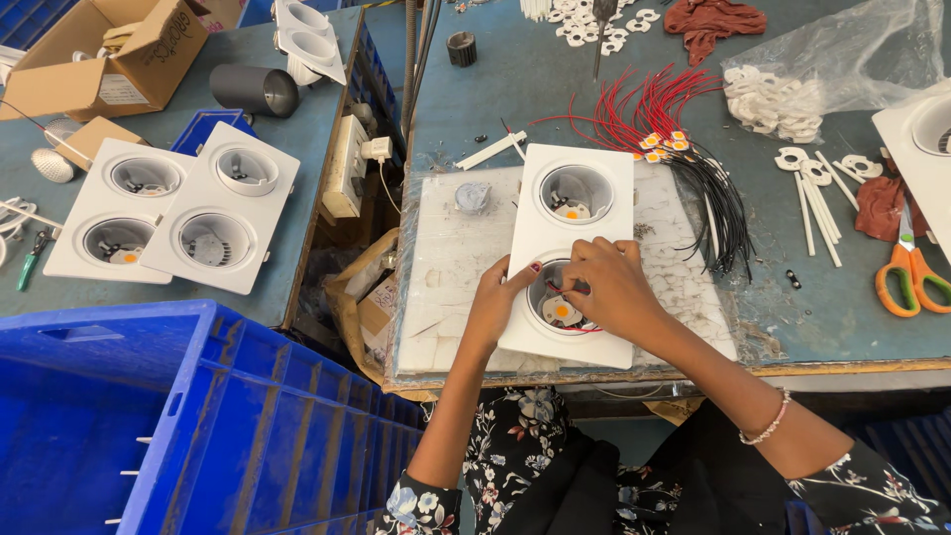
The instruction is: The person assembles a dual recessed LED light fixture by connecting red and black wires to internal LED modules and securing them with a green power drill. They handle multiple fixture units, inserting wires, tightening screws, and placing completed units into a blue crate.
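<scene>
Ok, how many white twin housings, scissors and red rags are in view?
Housings: 5 (two cut off at the frame edge)
Scissors: 1
Rags: 2
Total: 8

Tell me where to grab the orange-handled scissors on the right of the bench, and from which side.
Take the scissors by the orange handle loops, coming from the near edge of the bench. They lie flat with the loops toward the person and the blades pointing away beside a rust-red cloth, so the loops are the open, blunt end. The right hand is nearer them than the left hand.
</scene>
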Available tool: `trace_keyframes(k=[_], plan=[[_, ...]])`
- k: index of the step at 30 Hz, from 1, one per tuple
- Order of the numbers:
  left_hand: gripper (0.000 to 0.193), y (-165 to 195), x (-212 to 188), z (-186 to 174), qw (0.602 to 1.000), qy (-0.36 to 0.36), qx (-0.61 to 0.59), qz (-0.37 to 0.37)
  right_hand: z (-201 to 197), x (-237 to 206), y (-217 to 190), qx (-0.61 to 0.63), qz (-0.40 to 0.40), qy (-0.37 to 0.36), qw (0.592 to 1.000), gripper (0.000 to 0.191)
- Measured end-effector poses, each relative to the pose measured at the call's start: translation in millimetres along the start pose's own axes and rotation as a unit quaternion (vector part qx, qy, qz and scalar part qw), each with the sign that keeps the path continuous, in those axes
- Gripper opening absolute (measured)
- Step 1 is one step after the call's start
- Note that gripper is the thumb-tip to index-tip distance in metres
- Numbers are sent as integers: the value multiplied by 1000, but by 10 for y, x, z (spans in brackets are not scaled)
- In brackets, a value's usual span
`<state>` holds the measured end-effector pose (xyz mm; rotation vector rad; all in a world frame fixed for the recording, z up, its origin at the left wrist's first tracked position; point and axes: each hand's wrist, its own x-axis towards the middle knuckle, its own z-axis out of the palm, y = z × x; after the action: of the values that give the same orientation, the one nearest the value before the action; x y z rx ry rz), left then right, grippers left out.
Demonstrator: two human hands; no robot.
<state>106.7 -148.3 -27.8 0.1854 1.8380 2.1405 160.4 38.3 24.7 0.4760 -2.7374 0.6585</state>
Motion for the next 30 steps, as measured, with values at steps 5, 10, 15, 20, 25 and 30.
trace_keyframes(k=[5, 10, 15, 20, 25, 30], plan=[[42, -10, 21, -4, 1000, -2, 0, 3, -23, 7, -20, -5, 4, -12, 1000, 12], [43, 1, 4, 5, 1000, 5, 9, -5, -25, 14, -31, -29, 2, -22, 999, 12], [44, 15, -2, 18, 1000, 6, 8, -6, -32, 19, -46, -34, 2, -13, 999, 12], [44, 18, -4, 15, 1000, 0, 3, 3, -45, 20, -60, -28, 9, -34, 999, 12], [43, 11, 3, 4, 1000, 2, 8, -3, -40, 27, -67, -30, 6, -24, 999, 12], [40, -1, 7, 10, 1000, 6, 18, 18, -40, 22, -66, -18, 4, -16, 1000, 12]])
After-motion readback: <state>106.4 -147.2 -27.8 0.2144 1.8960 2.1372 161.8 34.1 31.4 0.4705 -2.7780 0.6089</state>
